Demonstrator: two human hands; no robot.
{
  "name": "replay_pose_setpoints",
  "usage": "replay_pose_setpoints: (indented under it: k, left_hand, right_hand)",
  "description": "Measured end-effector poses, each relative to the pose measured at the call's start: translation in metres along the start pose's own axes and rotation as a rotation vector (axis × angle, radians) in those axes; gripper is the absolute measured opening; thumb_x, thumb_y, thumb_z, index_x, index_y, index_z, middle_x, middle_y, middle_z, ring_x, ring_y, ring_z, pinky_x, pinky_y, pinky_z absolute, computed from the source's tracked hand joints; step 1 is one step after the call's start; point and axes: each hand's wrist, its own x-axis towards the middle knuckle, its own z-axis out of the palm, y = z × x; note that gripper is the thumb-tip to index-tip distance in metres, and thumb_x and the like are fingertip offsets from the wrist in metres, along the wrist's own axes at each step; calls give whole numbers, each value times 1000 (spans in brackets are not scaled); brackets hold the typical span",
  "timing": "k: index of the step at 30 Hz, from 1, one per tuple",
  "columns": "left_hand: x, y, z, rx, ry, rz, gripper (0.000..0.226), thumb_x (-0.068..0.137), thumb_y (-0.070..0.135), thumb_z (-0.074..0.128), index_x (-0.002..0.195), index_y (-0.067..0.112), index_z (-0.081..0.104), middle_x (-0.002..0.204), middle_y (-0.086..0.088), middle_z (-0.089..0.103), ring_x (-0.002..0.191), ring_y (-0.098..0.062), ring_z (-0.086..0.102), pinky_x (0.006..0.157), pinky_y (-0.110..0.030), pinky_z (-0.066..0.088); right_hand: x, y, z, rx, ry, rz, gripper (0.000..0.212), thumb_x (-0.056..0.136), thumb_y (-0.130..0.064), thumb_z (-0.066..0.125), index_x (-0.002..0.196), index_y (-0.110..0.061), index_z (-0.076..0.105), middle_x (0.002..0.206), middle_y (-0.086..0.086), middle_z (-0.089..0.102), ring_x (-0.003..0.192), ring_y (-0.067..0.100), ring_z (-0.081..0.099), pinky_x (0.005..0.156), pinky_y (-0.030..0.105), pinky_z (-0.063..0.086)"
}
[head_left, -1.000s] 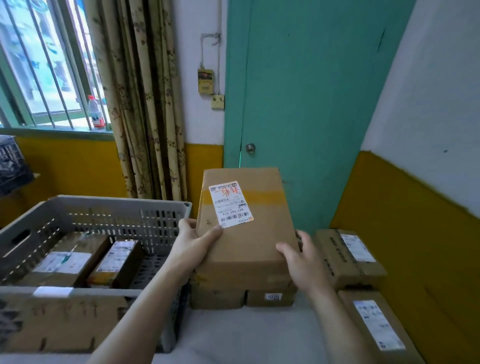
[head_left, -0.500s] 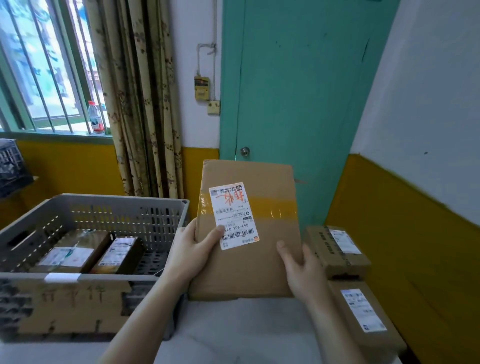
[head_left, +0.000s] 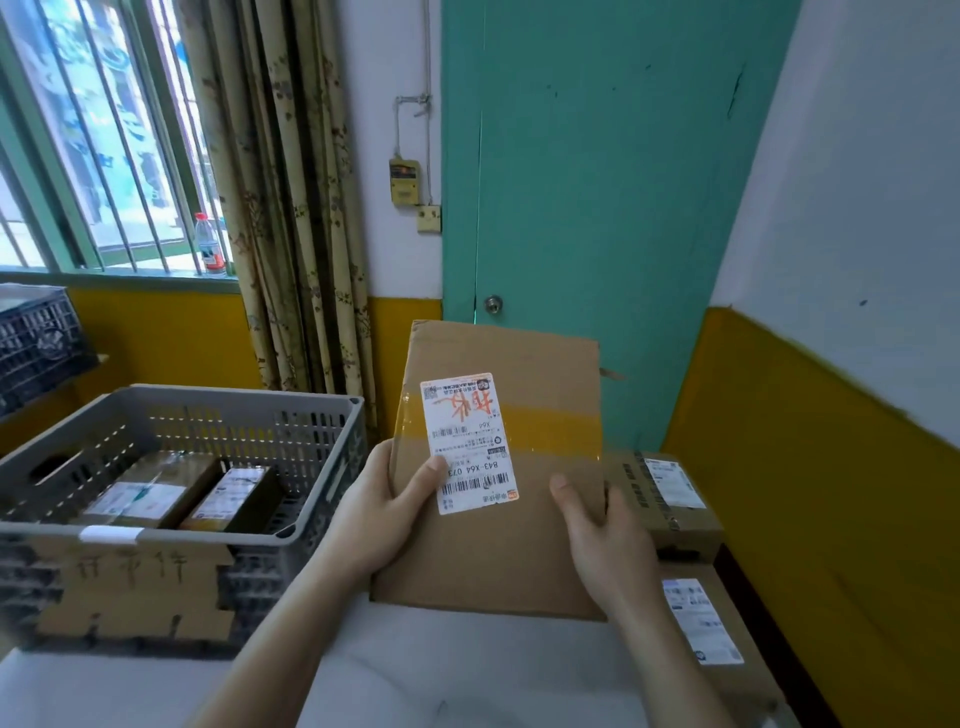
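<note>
- Grey crate (head_left: 218, 402) is sitting at nine o'clock from the held parcel with its open top up. Two labelled packets (head_left: 156, 491) are lying flat inside. A hand-lettered cardboard sign (head_left: 135, 592) is hanging on its near wall, in my judgement marking it as a sorting bin.
- Left hand (head_left: 382, 514) is gripping the cardboard parcel (head_left: 498, 551) at its eight o'clock edge. The thumb is pressing on the front face and touching the lower corner of the shipping label (head_left: 467, 441). The fingers are curling behind, out of sight.
- The parcel is being held nearly upright over the white table (head_left: 457, 670), between the crate and the side boxes. Whether its lower edge is touching the table cannot be confirmed. Its label is facing the wearer, though printed upside down, so the hold appears intended for reading the label before sorting.
- Right hand (head_left: 605, 545) is clasping the four o'clock edge, thumb on the front and fingers wrapping round the side. It is sharing the load and steadying the tilt.
- Far box (head_left: 636, 493) at three o'clock and near box (head_left: 748, 675) at five o'clock are lying along the yellow wall, labels up. I judge they are awaiting the same check.
</note>
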Motion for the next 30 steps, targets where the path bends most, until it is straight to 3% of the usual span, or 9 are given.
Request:
replay_pose_setpoints:
  k: [3,8,10,14,18,23,25,27,30]
  left_hand:
    - [-8,4,7,32,76,8,41,86,67,64,109,34,56,101,16,74,81,6,71,64,-22,55]
    - [-19,-4,10,24,59,-17,27,93,56,64,106,33,56,103,15,74,87,3,71,73,-29,59]
    - [-23,-8,8,-23,40,-45,28,93,54,66,108,32,56,106,12,75,92,-7,74,78,-38,62]
    - [-27,-4,-4,-49,82,-45,38,87,63,66,105,32,53,99,12,74,79,1,73,59,-19,56]
    - [-32,-7,-21,-6,71,-16,38,83,69,59,100,36,50,99,12,73,84,-3,72,69,-30,59]
    - [-35,-18,-49,-2,27,-25,53,80,76,58,100,27,57,91,9,76,75,-1,73,58,-22,54]
    - [-31,-21,-57,16,6,-66,55,87,76,54,96,22,60,93,4,74,78,-9,72,63,-30,52]
    - [-30,-24,-63,33,-23,-77,54,87,80,51,96,28,61,95,8,73,86,-11,71,67,-33,53]
    - [-33,-25,-66,94,-53,-3,45,86,79,51,97,36,59,97,16,73,89,-5,70,71,-31,56]
  right_hand:
    - [-3,-1,-6,-26,1,-18,56,83,-85,48,113,-41,63,105,-27,65,110,13,60,103,45,50]
    - [-17,-2,-8,29,9,-4,39,73,-84,51,90,-51,62,83,-53,59,83,-14,52,79,27,44]
    - [-22,-2,-9,49,5,6,40,73,-82,53,91,-49,63,84,-43,64,88,-9,56,83,30,46]
    - [-29,-12,-4,21,16,17,54,78,-84,52,96,-33,53,91,-32,52,100,9,51,91,37,44]
    - [-45,-31,9,-81,59,25,57,75,-89,44,94,-35,50,92,-27,54,99,17,58,85,37,47]
    - [-70,-35,26,-163,74,74,65,83,-85,47,120,-32,58,135,1,62,133,30,53,101,42,45]
    - [-72,-36,24,-192,113,48,72,81,-86,47,120,-28,63,124,0,66,120,25,60,90,36,47]
    - [-73,-39,24,-202,129,9,64,76,-92,41,95,-33,58,96,-11,62,88,7,58,72,29,44]
    - [-74,-45,25,-170,135,20,65,76,-95,35,93,-35,53,90,-24,55,79,-1,48,76,33,40]
